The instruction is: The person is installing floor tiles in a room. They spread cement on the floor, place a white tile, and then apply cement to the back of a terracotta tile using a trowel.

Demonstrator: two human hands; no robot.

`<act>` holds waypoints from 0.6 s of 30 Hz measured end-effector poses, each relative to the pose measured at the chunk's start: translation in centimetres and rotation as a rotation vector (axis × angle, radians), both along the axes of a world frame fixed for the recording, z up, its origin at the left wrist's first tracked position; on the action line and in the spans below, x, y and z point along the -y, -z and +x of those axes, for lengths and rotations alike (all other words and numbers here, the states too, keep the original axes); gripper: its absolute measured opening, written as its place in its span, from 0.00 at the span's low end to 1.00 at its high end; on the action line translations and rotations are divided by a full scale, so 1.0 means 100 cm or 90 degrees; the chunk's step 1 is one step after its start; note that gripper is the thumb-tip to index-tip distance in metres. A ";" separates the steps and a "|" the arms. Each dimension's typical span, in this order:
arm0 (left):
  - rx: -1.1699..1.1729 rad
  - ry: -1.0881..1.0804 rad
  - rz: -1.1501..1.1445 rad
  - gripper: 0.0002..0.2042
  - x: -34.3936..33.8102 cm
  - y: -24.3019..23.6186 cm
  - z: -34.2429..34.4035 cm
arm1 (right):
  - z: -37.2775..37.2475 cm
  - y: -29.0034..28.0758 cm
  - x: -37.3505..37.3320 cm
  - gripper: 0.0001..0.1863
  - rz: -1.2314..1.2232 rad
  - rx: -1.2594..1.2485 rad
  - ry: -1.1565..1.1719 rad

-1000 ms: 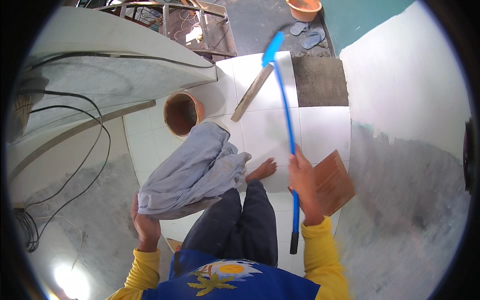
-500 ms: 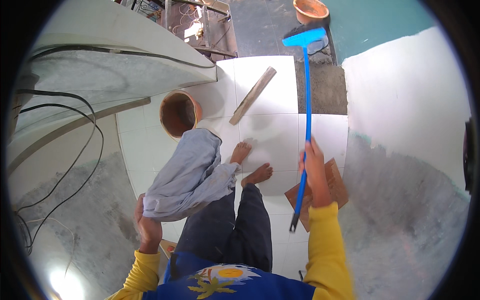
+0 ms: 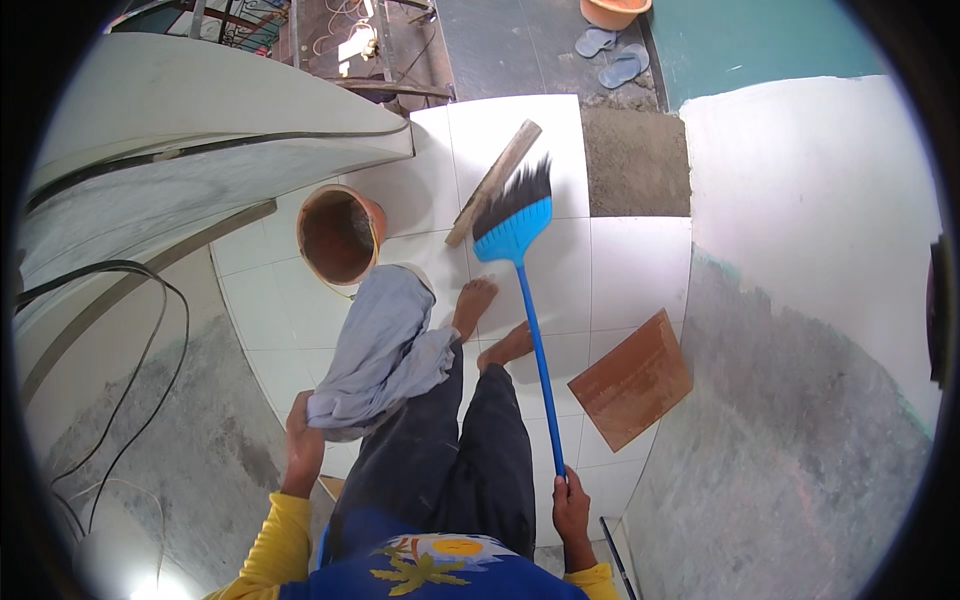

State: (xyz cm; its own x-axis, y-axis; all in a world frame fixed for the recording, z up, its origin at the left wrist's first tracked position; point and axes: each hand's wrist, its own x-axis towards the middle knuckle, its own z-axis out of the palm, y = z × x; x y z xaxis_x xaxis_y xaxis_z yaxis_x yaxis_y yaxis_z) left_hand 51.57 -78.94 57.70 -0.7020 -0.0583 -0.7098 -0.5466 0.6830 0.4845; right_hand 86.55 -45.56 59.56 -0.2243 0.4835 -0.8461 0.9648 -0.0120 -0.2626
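Right grip (image 3: pixel 572 505): fingers clamped around the top end of the blue broom handle (image 3: pixel 538 370).
Broom head (image 3: pixel 512 215): far ahead of that grip, bristles down on the white tiled floor (image 3: pixel 630 265), beside a wooden plank (image 3: pixel 494 182).
Left grip (image 3: pixel 303 440): closed on a bunched grey cloth (image 3: pixel 380 350), which hangs forward from it.
Nearby: orange bucket (image 3: pixel 335 235) beyond the cloth; brown tile (image 3: pixel 632 380) right of the handle.

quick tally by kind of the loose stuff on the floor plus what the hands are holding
broom, in the right hand: 1
grey cloth, in the left hand: 1
orange buckets, one by the cloth, one at the top edge: 2
wooden plank: 1
brown tile: 1
sandals: 2
total: 8
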 end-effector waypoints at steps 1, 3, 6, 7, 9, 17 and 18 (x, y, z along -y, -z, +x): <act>-0.008 0.052 -0.018 0.15 0.006 0.019 0.003 | 0.007 0.000 0.006 0.21 -0.001 0.011 0.013; -0.023 0.151 -0.056 0.17 0.016 0.064 0.010 | 0.009 0.008 0.002 0.21 -0.007 0.051 0.021; -0.035 0.243 -0.029 0.21 0.009 0.131 0.012 | 0.007 0.025 -0.006 0.22 0.033 0.066 0.041; -0.018 0.273 -0.033 0.23 0.014 0.160 0.014 | 0.009 0.029 -0.010 0.22 0.042 0.059 0.062; 0.048 0.436 -0.109 0.33 0.000 0.209 0.013 | 0.010 0.033 -0.014 0.23 0.048 0.043 0.128; 0.043 0.325 -0.038 0.36 -0.140 0.447 -0.042 | -0.003 0.060 -0.044 0.23 0.094 0.069 0.297; 0.016 0.336 -0.088 0.36 -0.163 0.477 -0.037 | 0.000 0.067 -0.043 0.23 0.118 0.082 0.308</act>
State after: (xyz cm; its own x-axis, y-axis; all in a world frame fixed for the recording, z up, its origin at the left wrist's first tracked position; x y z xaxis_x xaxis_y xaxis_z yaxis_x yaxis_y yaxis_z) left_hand 47.87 -62.61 10.04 -0.6438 0.2032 -0.7377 -0.1229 0.9241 0.3618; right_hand 86.57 -41.22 52.85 0.1608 0.6498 -0.7429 0.8850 -0.4281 -0.1829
